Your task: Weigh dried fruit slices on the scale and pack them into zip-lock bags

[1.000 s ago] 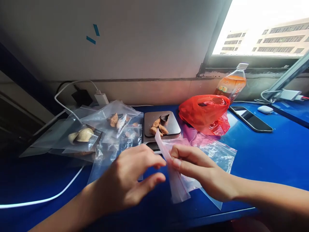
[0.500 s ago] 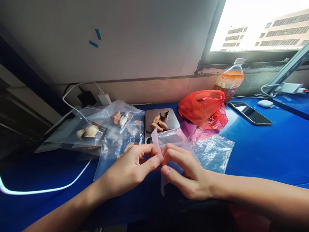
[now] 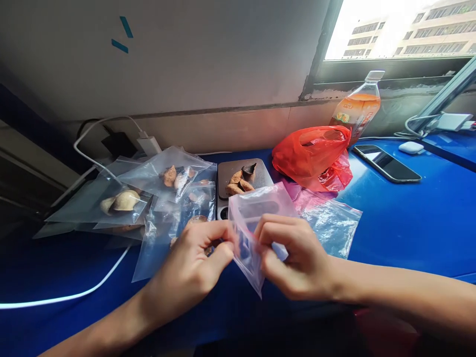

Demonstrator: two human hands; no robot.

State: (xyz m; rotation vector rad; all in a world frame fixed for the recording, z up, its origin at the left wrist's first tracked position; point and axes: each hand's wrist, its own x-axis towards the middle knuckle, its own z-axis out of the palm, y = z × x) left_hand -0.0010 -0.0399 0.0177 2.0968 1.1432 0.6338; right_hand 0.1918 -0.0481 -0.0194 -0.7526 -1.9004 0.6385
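Note:
Between my two hands is a clear zip bag [image 3: 243, 225] with a pinkish edge, its mouth spread apart. My left hand [image 3: 203, 260] pinches one side of the mouth between thumb and fingers. The other side is gripped by my right hand [image 3: 292, 255], fingers curled in. Just behind the bag stands a small scale [image 3: 264, 171] with a metal top, its front partly hidden. Several brown, curved dried pieces [image 3: 238, 183] and a darker one [image 3: 249, 171] lie on it.
Left of the scale, clear zip bags [image 3: 156, 213] hold similar pieces and a pale shell-like piece [image 3: 126, 200]. To the right are a red plastic bag [image 3: 308, 153], a flat zip bag [image 3: 330, 228], a drink bottle [image 3: 359, 106], a phone [image 3: 388, 163] and a white earphone case [image 3: 411, 147]. A white cable [image 3: 74, 300] crosses the left.
My hands have moved apart, and the zip bag's mouth has opened between them. The view has shifted slightly. The pieces on the scale stay put.

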